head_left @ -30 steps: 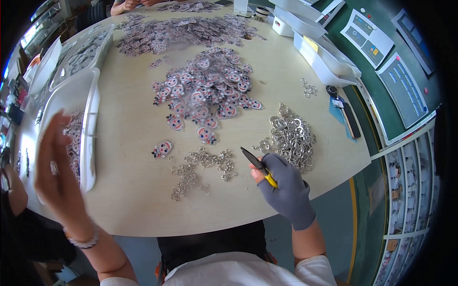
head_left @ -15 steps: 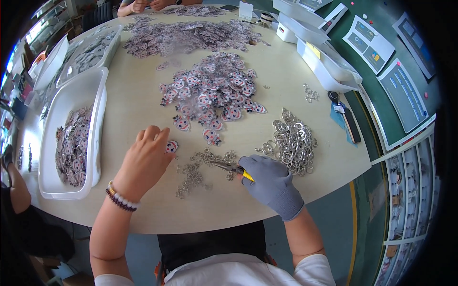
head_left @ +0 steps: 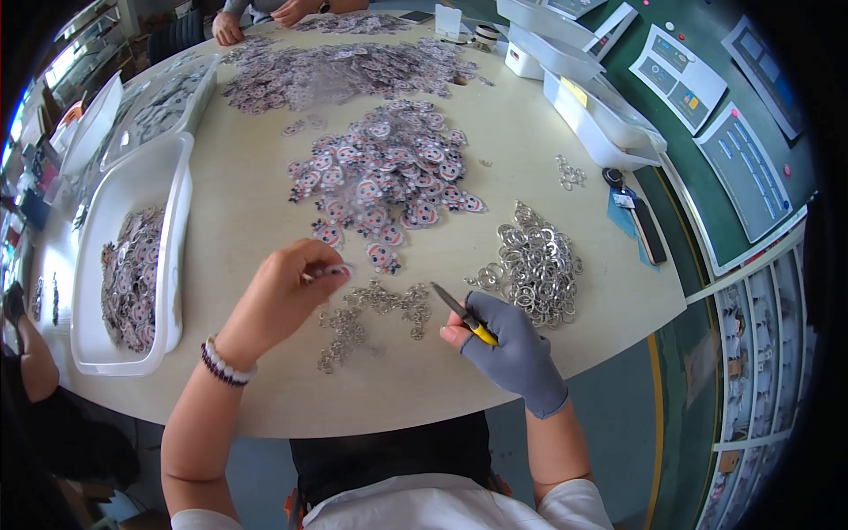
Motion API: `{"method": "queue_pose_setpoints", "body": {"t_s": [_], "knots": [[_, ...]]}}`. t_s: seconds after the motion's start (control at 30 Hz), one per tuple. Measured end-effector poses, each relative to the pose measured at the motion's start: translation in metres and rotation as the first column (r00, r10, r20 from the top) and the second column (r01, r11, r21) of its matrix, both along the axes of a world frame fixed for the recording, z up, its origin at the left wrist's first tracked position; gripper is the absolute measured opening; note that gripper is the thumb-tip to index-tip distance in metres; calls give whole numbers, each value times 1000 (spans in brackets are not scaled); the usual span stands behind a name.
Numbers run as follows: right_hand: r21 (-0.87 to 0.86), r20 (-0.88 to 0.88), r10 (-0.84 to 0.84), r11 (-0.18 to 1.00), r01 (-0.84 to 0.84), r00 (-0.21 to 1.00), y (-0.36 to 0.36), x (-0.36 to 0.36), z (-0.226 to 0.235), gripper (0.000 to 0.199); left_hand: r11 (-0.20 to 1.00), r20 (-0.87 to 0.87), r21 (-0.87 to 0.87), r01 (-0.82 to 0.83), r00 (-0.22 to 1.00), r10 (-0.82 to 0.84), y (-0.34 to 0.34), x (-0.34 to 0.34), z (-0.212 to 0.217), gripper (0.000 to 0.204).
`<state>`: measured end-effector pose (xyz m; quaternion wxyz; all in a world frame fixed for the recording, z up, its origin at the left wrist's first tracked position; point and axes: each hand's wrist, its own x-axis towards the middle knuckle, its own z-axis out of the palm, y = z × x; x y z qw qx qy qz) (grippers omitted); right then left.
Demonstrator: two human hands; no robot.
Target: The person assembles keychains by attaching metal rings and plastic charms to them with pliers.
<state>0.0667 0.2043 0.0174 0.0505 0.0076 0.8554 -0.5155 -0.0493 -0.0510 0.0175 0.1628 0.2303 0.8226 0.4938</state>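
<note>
My bare left hand [head_left: 284, 290], a beaded bracelet on its wrist, pinches a small flat charm [head_left: 339, 270] with a printed face. My right hand [head_left: 514, 352], in a grey glove with bare fingertips, grips pliers [head_left: 461, 313] with yellow handles. Their jaws point up and to the left, just right of some small silver metal links [head_left: 375, 299] on the table; whether they hold a link is too small to tell. Beyond my hands spreads a heap of printed charms [head_left: 389, 168]. A pile of silver key rings [head_left: 541, 274] lies beside my right hand.
On the left stands a white tub [head_left: 184, 221] containing charms with metal fittings; another bin [head_left: 212, 84] is behind it. Stacked white trays [head_left: 565, 106] and a black-and-tan strap [head_left: 649, 231] lie right. A larger charm heap [head_left: 353, 66] and another person's hand [head_left: 228, 28] are at the far side.
My left hand has turned and now holds the charm up off the table. The pliers have drawn back right from the small links, tips tilted upward. Across the table, the other person's hands have parted.
</note>
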Motion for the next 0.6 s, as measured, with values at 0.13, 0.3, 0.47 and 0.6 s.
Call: {"method": "queue_pose_setpoints", "body": {"t_s": [0.13,0.3,0.47,0.6], "knots": [[-377,-3,-44,925,40,999,-2,9,10,14,970,292,220,108,941,-171,32,36,21,14],[-450,-19,21,892,-28,1000,0,9,11,12,927,307,273,259,889,-339,48,54,29,10],[-458,34,35,889,-15,999,6,14,3,11,897,240,295,331,883,-404,51,57,17,11],[-531,9,18,847,-10,1000,2,17,-4,10,890,-129,158,428,903,-411,51,56,16,14]]}}
